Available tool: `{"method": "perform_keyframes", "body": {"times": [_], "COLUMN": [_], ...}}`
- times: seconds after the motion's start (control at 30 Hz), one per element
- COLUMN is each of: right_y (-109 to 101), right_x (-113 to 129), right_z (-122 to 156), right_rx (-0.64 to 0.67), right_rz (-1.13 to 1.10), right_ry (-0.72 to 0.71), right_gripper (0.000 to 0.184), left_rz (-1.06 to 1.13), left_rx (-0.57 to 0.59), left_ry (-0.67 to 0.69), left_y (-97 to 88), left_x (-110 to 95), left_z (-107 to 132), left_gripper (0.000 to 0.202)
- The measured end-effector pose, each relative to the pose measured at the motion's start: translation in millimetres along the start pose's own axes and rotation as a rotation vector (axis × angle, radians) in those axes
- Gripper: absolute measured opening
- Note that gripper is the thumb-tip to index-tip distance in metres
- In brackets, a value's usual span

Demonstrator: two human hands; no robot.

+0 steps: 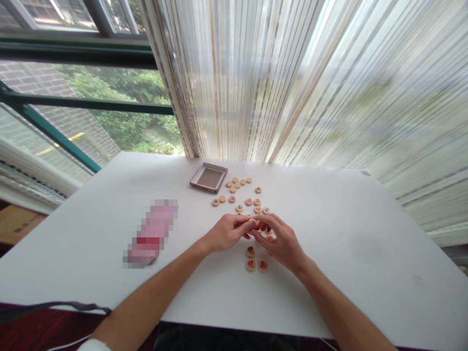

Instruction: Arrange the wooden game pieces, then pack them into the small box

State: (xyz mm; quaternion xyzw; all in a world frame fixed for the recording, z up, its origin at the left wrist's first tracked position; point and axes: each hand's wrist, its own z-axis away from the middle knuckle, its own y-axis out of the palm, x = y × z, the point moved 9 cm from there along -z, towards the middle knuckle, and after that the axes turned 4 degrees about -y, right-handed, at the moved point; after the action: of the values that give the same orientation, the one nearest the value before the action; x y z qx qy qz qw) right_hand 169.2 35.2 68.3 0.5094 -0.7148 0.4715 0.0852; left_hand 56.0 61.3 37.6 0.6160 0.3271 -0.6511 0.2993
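My left hand (225, 233) and my right hand (284, 240) meet over the middle of the table, fingertips pinched together. Between them is a pale round xiangqi piece (253, 223), mostly covered by the fingers. Just below lie a black-marked piece (250, 251) and two red-marked pieces, one at the left (250, 264) and one at the right (263, 265). Beyond the fingers, more face-up pieces with red or black characters lie loosely, among them a red one (249, 202) and a black one (239, 208). Some pieces are partly hidden under my hands.
A shallow open box (209, 177) sits near the far edge of the white table (329, 209). Several blank-side-up pieces (237, 185) lie right of it. A blurred-out pink item (155, 229) rests at the left. Behind are a striped curtain (241, 87) and a window.
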Motion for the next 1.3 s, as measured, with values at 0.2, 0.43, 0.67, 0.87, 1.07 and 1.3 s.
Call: {"method": "perform_keyframes", "body": {"times": [0.2,0.43,0.67,0.87,1.07,1.3], "right_y": [-0.4,-1.2,-18.0,-46.9,-47.7,-44.4], "right_x": [-0.5,0.2,-0.3,-10.0,-13.4,-10.5], "right_z": [-0.2,-2.9,-2.1,-3.8,-4.2,-4.8], "right_rx": [-0.02,-0.043,-0.13,-0.28,-0.279,-0.265], "right_rz": [0.001,-0.025,0.012,0.121,0.125,0.087], "right_ry": [-0.025,-0.013,-0.013,0.057,0.085,0.069], "right_gripper": [0.025,0.025,0.019,0.011,0.01,0.01], "left_rz": [0.02,0.032,-0.037,-0.316,-0.415,-0.464], "left_rx": [0.096,0.039,0.018,0.099,0.217,0.251], "left_ry": [0.004,0.005,-0.053,-0.148,-0.225,-0.25], "left_y": [3.5,-1.0,-20.3,-36.5,-25.9,-18.9], "left_x": [-2.2,4.3,4.6,3.5,11.9,22.7], "left_z": [1.5,0.0,2.7,10.3,15.8,17.6], "left_gripper": [0.044,0.043,0.034,0.028,0.026,0.024]}}
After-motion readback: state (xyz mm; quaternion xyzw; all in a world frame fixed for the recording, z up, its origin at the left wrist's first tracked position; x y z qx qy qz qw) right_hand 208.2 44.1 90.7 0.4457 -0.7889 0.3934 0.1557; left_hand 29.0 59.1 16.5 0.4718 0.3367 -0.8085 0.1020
